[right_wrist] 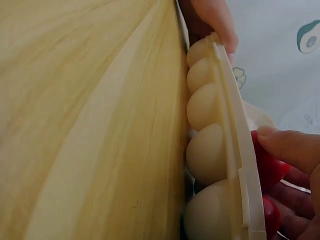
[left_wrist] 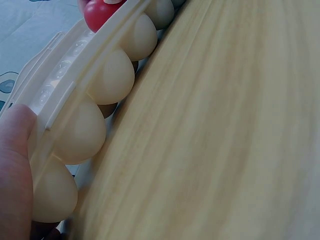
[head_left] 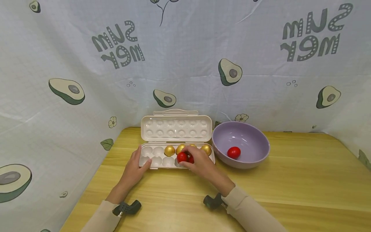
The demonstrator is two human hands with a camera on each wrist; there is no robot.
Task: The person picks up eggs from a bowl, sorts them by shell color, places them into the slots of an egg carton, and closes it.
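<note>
An egg carton point(head_left: 156, 161) with its lid point(head_left: 176, 128) raised lies on the table. My left hand point(head_left: 135, 169) grips its left end, thumb along the front edge. My right hand point(head_left: 200, 162) pinches a red egg point(head_left: 182, 157) at a front-row cup, with the thumb on its near side in the right wrist view. Beside it, a second red egg point(right_wrist: 271, 217) sits in the front row, partly covered by the hand. Several gold eggs, among them a gold egg point(head_left: 169, 150), fill the right part of the back row. The cups at the left hold nothing.
Just right of the carton stands a purple bowl point(head_left: 258, 141) with one red egg point(head_left: 233, 152) inside. A patterned cloth point(head_left: 185, 64) hangs behind and to the left of the wooden table point(head_left: 304, 174).
</note>
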